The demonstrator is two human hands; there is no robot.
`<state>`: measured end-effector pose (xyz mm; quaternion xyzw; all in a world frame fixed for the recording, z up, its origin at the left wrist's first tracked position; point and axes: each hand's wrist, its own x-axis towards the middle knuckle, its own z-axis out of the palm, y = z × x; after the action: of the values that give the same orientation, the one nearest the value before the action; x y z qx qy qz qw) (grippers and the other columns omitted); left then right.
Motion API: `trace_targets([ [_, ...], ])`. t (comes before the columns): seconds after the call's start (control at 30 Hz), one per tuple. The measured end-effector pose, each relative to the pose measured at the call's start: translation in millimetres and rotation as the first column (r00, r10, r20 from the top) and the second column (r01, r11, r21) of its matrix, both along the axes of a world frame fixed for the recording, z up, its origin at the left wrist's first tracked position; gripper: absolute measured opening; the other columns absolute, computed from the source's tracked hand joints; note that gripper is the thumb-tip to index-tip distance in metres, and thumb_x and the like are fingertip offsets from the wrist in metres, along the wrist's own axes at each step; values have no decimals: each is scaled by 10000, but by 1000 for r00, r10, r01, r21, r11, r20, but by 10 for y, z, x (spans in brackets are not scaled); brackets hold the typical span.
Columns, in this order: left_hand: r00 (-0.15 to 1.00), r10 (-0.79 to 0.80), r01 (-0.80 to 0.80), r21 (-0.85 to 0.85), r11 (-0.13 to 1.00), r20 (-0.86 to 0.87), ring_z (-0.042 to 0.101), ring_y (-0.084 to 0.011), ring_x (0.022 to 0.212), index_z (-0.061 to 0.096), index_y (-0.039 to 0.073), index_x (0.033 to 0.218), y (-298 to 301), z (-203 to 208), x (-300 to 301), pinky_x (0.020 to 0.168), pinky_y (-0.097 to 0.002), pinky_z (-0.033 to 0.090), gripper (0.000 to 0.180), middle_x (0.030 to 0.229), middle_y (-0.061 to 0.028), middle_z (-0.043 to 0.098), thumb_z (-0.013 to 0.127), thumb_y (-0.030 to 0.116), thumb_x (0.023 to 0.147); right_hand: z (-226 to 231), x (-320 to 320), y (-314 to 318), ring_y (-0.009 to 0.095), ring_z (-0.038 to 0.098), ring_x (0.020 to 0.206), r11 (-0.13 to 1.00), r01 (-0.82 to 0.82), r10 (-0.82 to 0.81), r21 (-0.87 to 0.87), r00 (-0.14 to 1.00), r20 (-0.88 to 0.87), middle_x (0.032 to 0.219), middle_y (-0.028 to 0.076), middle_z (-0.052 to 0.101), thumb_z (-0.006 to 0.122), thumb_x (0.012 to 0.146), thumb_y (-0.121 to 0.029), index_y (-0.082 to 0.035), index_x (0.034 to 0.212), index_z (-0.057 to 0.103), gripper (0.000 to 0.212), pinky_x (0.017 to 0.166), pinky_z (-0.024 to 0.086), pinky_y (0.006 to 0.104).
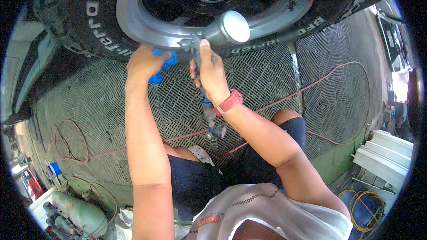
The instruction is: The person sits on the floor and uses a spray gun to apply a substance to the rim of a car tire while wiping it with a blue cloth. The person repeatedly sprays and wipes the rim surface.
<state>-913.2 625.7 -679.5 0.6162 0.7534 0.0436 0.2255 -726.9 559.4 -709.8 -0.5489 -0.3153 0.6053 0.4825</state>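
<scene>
A spray gun with a silver cup and a white lid is gripped in my right hand, thumb along its back and fingers round its handle. Its nozzle end is close to the lower part of a silver wheel rim. To the left, my left hand is closed on a crumpled blue cloth, beside the lower sidewall of the black tyre with raised white lettering. Below the gun's handle hang a blue-ringed fitting and a small valve. A red watch band is on my right wrist.
A thin reddish hose runs across the ridged grating floor, with loops at left. A greenish tank stands at lower left. White metal steps and a coiled yellow hose are at lower right.
</scene>
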Motion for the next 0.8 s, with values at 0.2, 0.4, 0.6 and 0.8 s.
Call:
trace_targets([
  [0.2,998,-35,34,26,999,46,701,-390,1275,706,71,1395,-6,-23,3,1080,-479,538,672,1370,-212,733,845,450,858,-429,459,94,114,531,510,937,350,-347,-19,933,96,666,14,559,403,1122,-677,-64,862,598,693,417,398,268],
  [0.4,999,-4,4,-5,1000,46,690,-392,1300,663,-4,1413,41,-90,-18,1113,-458,519,801,1405,-244,709,890,496,830,-567,835,71,130,517,605,789,591,-613,166,775,152,703,21,532,428,1162,-563,-26,949,611,606,578,449,316],
  [0.6,999,3,-3,0,1000,44,699,-385,1286,652,-38,1403,40,-102,-21,1102,-452,526,835,1382,-259,714,900,507,821,-504,827,10,112,530,568,861,508,-505,-31,860,75,700,15,546,436,1124,-659,-24,1077,636,667,493,426,287],
  [0.8,999,26,-25,-26,999,19,698,-388,1287,632,-50,1408,-12,-7,53,1101,-453,527,872,1366,-285,712,905,523,810,-513,553,-86,122,562,553,970,171,-188,-174,979,-84,719,20,586,423,1116,-675,-51,1066,666,672,421,403,280],
])
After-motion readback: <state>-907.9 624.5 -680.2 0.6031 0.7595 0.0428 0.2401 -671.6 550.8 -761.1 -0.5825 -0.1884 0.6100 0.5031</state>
